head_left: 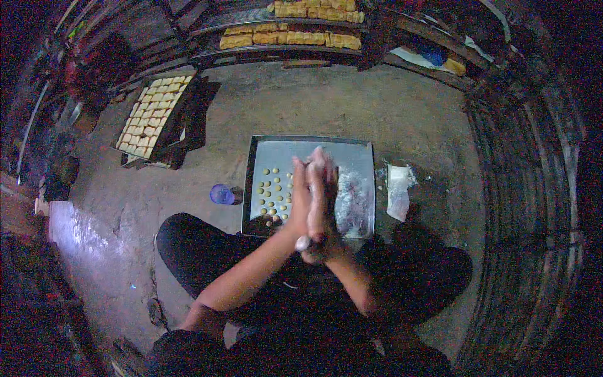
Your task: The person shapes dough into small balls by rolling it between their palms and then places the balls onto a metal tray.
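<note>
My left hand and my right hand are pressed palm to palm over a metal tray, fingers pointing away from me and whitened with powder. At the heels of the palms a pale lump of dough sticks out; the rest of what lies between the hands is hidden. On the tray's left side sit several small round yellowish balls in loose rows. White flour-like powder is spread across its right side, beside my right hand.
A purple cup stands left of the tray, and an opened white packet lies right of it among spilled powder. Farther left is a raised tray of pale baked pieces. Shelves with golden bread line the back; stacked dark trays stand at right.
</note>
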`<state>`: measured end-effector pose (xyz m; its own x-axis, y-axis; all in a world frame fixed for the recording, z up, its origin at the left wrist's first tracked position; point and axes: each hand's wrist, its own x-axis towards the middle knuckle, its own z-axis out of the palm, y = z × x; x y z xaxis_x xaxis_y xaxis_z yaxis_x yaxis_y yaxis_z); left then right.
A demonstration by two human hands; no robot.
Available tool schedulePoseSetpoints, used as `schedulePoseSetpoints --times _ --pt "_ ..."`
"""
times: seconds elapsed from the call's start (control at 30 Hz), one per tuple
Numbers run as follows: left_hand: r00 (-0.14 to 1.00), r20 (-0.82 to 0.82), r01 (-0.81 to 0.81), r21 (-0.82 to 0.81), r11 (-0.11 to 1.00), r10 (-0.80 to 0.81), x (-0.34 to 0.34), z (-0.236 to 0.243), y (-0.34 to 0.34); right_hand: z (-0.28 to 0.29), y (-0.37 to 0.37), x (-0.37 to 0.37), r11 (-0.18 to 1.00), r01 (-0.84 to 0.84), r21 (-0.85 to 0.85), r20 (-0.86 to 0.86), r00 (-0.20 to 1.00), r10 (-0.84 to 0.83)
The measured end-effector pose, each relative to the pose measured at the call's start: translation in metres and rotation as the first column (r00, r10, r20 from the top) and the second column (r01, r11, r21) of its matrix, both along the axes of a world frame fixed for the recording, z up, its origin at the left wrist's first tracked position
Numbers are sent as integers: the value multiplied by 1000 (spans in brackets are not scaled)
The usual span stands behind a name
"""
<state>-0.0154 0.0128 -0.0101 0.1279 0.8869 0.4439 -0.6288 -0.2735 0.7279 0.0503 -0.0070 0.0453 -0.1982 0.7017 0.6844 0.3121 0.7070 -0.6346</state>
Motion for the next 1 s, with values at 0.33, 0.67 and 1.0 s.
schedulePoseSetpoints --times 0.33,0.67,1.0 --pt "990 40 133 -621 773 -138 11 3 9 -27 8 9 941 57 -332 -285 945 -158" --pt "992 3 96 -687 721 -129 18 37 0 -18 44 29 971 177 -160 -131 971 -198" --pt "996 80 75 -565 822 -35 -8 4 25 -5 12 -7 999 -38 12 -40 998 38"
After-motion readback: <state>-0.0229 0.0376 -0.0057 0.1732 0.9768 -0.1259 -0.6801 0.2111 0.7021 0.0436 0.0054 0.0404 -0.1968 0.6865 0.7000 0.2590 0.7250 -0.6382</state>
